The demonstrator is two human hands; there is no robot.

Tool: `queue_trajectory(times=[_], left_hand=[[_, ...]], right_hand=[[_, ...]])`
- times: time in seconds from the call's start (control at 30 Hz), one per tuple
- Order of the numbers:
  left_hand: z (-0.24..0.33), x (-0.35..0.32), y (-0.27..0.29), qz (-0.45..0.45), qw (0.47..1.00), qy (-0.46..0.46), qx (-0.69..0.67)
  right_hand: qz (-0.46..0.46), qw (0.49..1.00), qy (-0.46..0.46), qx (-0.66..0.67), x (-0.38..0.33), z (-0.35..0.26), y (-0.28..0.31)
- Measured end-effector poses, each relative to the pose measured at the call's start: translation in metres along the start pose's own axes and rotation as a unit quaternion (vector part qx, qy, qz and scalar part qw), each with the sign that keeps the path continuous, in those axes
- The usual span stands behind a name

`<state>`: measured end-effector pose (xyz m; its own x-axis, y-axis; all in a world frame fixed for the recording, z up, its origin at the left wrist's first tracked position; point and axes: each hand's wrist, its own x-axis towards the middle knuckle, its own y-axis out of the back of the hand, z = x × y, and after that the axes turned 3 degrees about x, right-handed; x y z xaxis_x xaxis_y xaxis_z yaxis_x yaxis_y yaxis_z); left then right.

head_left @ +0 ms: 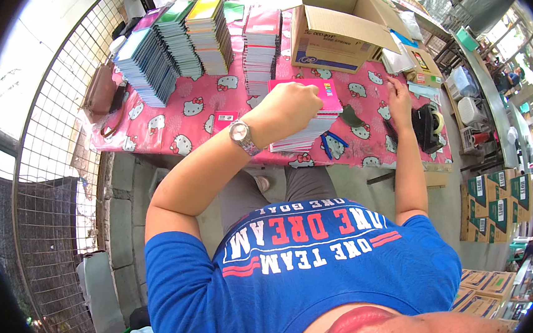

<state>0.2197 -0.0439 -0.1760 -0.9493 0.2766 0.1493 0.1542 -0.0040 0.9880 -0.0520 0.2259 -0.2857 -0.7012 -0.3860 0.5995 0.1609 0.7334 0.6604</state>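
Pink notebooks [330, 104] are standing stacked on my side of the cardboard box [331, 44], possibly risking sliding if my left grip [297, 106], its hold hidden, is pressing unevenly while my right grip [401, 101] is lying loosely open.

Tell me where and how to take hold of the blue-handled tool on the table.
I'd grip the blue-handled tool around both handles at once, since they splay apart in a V. Come from above and the right: the stack of pink-topped notebooks stands close on its left, while flat tablecloth lies to its right.
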Motion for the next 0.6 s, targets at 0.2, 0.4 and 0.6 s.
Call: queue_trajectory(times=[0.2,0.4,0.6], left_hand=[[-0.017,0.008,0.031,0.133,0.984,0.091,-0.078],[-0.008,0.022,0.003,0.257,0.958,0.118,-0.053],[-0.014,0.029,-0.004,0.3,0.945,0.111,-0.061]], right_hand=[[-0.11,0.94,0.025,0.323,0.003,-0.153,0.025],[-0.088,0.949,0.101,0.285,0.005,-0.191,0.029],[-0.109,0.951,0.1,0.272,0.01,-0.194,0.029]])
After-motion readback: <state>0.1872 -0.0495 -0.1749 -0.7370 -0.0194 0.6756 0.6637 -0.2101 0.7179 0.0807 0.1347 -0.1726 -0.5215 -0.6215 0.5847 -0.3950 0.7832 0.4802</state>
